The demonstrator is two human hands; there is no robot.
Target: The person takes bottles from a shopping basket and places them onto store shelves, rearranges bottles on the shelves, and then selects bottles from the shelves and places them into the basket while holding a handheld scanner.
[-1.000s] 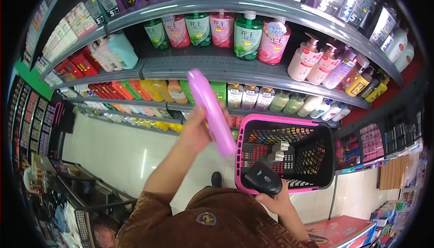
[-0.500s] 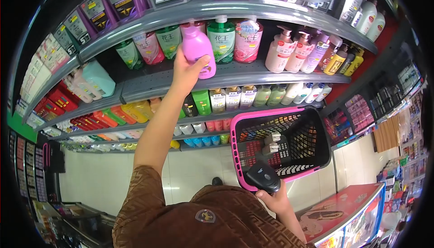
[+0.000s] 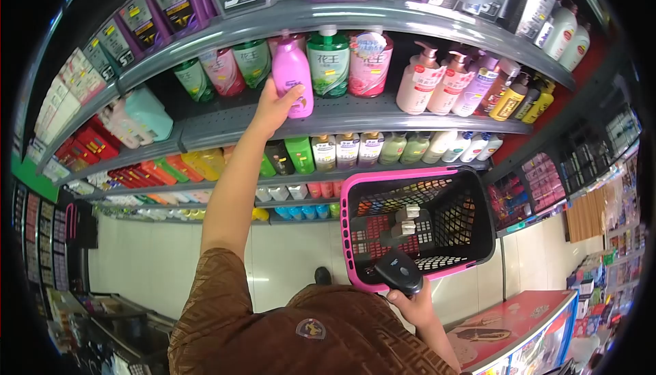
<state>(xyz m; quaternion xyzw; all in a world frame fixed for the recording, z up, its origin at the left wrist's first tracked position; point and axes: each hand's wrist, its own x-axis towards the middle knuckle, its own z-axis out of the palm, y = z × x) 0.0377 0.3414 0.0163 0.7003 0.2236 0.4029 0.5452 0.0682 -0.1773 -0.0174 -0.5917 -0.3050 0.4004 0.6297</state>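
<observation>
Upright on the front edge of the shelf [image 3: 225,117], or just over it, is a purple-pink bottle [image 3: 292,74]. My left hand [image 3: 275,107] is closed around its lower part, thumb across the front. Green and pink pump bottles stand behind and beside it, the nearest being a green bottle [image 3: 328,63] on its right. My right hand [image 3: 414,304] grips a black handheld device [image 3: 399,271] over the near rim of a black basket [image 3: 347,231] with a pink edge. Small silvery boxes [image 3: 404,227] lie inside the basket.
Pink pump bottles [image 3: 419,81] and yellow bottles stand further right on the same shelf. Lower shelves hold more bottles, among them a green one [image 3: 299,155]. A red-topped case [image 3: 506,324] is at the lower right. My shoe [image 3: 322,276] shows on the tiled floor.
The purple-pink bottle has gone from above the floor, tilted, to upright at the shelf, carried by my left hand. My right hand still holds the device. The view has shifted.
</observation>
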